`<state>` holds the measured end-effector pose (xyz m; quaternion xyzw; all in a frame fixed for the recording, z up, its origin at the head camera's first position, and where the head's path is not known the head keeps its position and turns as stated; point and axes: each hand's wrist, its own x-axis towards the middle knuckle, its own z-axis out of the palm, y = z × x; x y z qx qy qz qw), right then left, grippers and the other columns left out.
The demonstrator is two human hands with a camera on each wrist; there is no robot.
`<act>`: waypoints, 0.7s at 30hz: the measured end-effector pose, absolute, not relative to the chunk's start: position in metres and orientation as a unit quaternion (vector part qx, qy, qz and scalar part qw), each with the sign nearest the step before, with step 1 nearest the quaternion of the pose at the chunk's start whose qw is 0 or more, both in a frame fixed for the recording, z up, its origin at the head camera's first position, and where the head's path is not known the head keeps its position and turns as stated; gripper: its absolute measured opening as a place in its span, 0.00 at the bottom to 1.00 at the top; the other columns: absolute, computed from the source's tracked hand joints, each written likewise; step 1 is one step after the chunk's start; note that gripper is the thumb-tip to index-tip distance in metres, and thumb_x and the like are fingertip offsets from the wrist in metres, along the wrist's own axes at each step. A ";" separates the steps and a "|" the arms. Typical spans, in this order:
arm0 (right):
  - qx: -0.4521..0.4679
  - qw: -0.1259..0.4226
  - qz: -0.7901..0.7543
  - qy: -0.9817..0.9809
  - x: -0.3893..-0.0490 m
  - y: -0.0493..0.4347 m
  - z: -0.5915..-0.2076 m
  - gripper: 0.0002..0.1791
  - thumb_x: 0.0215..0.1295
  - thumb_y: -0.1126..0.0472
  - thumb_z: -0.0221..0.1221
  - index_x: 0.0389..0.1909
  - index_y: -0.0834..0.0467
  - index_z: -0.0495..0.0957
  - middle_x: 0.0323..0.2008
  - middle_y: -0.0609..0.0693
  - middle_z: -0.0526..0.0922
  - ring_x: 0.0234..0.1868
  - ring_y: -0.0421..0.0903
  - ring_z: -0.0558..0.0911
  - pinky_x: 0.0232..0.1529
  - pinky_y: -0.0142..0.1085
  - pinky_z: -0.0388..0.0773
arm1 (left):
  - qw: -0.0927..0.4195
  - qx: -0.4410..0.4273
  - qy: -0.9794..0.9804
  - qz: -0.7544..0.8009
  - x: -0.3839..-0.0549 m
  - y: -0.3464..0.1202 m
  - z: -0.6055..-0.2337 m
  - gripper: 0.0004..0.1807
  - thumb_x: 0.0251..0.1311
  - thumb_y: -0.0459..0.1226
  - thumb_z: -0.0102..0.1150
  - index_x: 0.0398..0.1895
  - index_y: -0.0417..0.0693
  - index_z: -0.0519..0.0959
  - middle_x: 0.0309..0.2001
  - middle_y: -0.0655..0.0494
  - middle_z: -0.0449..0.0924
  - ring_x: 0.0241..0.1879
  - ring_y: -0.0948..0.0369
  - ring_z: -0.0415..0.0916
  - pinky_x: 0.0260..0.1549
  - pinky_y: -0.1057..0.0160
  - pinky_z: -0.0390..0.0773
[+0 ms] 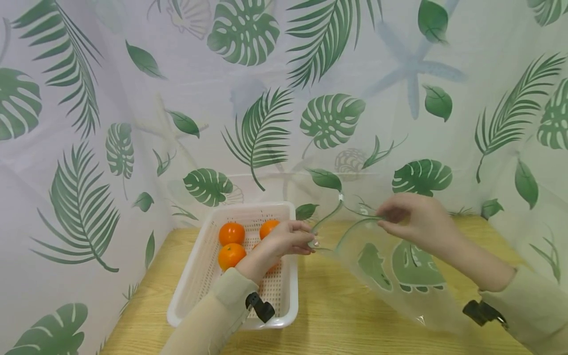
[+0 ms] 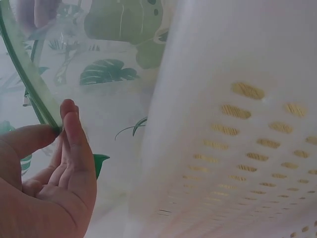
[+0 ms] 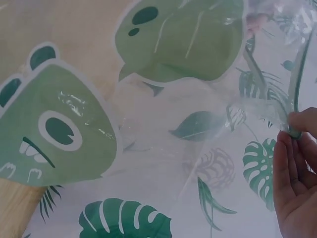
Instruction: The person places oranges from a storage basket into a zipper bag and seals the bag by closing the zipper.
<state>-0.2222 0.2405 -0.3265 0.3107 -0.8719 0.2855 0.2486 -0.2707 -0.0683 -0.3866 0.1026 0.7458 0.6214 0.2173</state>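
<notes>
A clear plastic zip bag (image 1: 370,266) with green cartoon creatures printed on it hangs between both hands, its green-edged mouth spread into a loop. My left hand (image 1: 290,239) pinches the left side of that mouth between thumb and fingers, just above the basket's right rim. At the opposite corner my right hand (image 1: 414,217) pinches the green edge, also seen in the right wrist view with the printed creature (image 3: 59,124) beside it. Several oranges (image 1: 231,256) lie in the white plastic basket (image 1: 290,296); the left hand and forearm partly hide some of them.
The basket stands at the left of a wood-grain tabletop (image 1: 328,315). Behind and at both sides hangs a pale curtain (image 1: 275,74) printed with green leaves. A dark strap device (image 1: 259,306) sits on the left wrist, another (image 1: 483,313) on the right.
</notes>
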 end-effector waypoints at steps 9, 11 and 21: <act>0.344 0.287 0.229 -0.864 -0.225 0.236 -0.331 0.19 0.44 0.75 0.75 0.31 0.50 0.83 0.30 0.38 0.84 0.31 0.34 0.82 0.34 0.26 0.82 | 0.256 0.122 0.762 0.582 -0.268 -0.066 -0.382 0.16 0.74 0.33 0.60 0.60 0.35 0.78 0.48 0.39 0.91 0.31 0.66 0.86 0.44 0.62 0.90; 0.344 0.286 0.222 -0.866 -0.226 0.235 -0.332 0.19 0.44 0.75 0.74 0.31 0.49 0.82 0.30 0.37 0.83 0.31 0.34 0.80 0.33 0.27 0.82 | 0.259 0.126 0.766 0.575 -0.268 -0.066 -0.382 0.16 0.74 0.34 0.61 0.60 0.36 0.79 0.48 0.40 0.91 0.31 0.66 0.86 0.44 0.62 0.90; 0.353 0.290 0.208 -0.865 -0.234 0.229 -0.338 0.19 0.43 0.74 0.72 0.28 0.49 0.79 0.29 0.37 0.80 0.31 0.34 0.78 0.33 0.29 0.82 | 0.279 0.142 0.776 0.547 -0.266 -0.071 -0.382 0.18 0.73 0.38 0.63 0.61 0.38 0.80 0.49 0.42 0.91 0.38 0.63 0.88 0.51 0.58 0.89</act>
